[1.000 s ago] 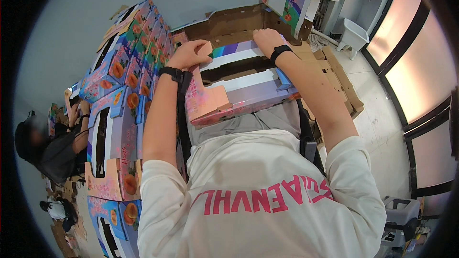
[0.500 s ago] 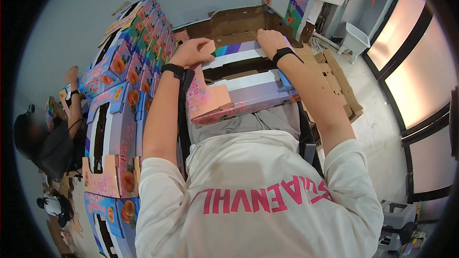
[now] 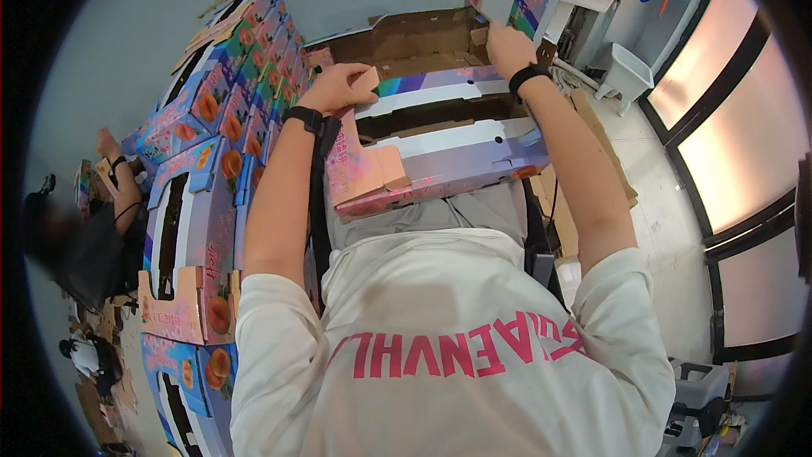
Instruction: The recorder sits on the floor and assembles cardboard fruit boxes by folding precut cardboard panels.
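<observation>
One printed carton (image 3: pixel 444 145), across a grey-clad lap (image 3: pixel 419 218) — body folded, one peach flap (image 3: pixel 366 83) upstanding; shaping looks unfinished. Left hand (image 3: pixel 337 89): fingers pinched on that flap. Right hand (image 3: pixel 511 52): curled, near the far right corner — I cannot tell its hold. Stacked cartons (image 3: pixel 201 203), at left: apparently formed.

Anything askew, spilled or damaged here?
Nothing stands out: the lilac printed cardboard box at the left hand shows no clear tear or crush, no spill is visible, and the multicoloured printed cardboard boxes at left are stacked.
</observation>
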`<state>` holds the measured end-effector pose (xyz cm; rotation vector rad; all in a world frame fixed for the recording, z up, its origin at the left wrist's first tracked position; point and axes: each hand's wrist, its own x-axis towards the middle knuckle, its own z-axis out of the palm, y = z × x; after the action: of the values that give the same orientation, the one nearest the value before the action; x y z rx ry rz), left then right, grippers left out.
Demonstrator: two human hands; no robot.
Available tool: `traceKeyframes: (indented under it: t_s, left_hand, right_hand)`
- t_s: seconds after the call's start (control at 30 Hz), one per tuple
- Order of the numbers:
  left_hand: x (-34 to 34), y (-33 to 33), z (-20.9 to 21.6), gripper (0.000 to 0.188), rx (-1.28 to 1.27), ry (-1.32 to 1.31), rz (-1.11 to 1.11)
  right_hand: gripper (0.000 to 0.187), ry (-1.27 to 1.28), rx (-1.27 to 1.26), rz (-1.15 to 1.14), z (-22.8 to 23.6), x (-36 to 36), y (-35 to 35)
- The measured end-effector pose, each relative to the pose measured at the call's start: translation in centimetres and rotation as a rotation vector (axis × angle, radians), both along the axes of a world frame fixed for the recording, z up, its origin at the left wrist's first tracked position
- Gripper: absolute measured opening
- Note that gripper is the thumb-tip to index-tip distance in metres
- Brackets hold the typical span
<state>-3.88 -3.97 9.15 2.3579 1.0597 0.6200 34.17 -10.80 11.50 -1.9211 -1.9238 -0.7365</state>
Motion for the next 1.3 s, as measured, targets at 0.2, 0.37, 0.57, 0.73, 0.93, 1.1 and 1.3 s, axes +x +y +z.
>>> traceKeyframes:
  t_s: [0.2,0.37,0.57,0.73,0.93,1.1,1.3]
  left_hand:
    - [-2.6,-3.1,-1.0,0.109,0.331,0.32,0.119]
    - [-6.2,-7.0,-2.4,0.09,-0.106,-0.119,0.119]
    - [-11.9,-8.6,-2.3,0.057,0.224,-0.107,-0.211]
    - [-14.1,-8.0,-5.6,0.037,0.447,-0.083,0.051]
    - [-13.3,-7.7,-9.6,0.035,-1.019,-1.14,0.415]
    - [-13.3,-4.9,-11.7,0.035,-1.102,-1.092,0.355]
    - [-13.6,-2.8,-13.8,0.033,-0.84,-1.068,0.438]
  right_hand:
    - [0.109,0.697,-0.81,0.094,2.7,6.5,-5.9]
    - [0.086,0.945,-0.972,0.17,3.8,7.2,-11.6]
    - [0.043,0.758,-0.979,0.134,1.4,9.0,-8.8]
    - [0.04,0.868,-1.121,0.107,0.8,19.3,-11.0]
    - [0.044,1.043,-1.308,0.029,-3.4,25.6,-18.7]
    - [0.039,1.196,-1.338,-0.097,-7.3,26.2,-23.6]
    - [0.036,1.252,-1.183,-0.009,-9.2,25.7,-25.3]
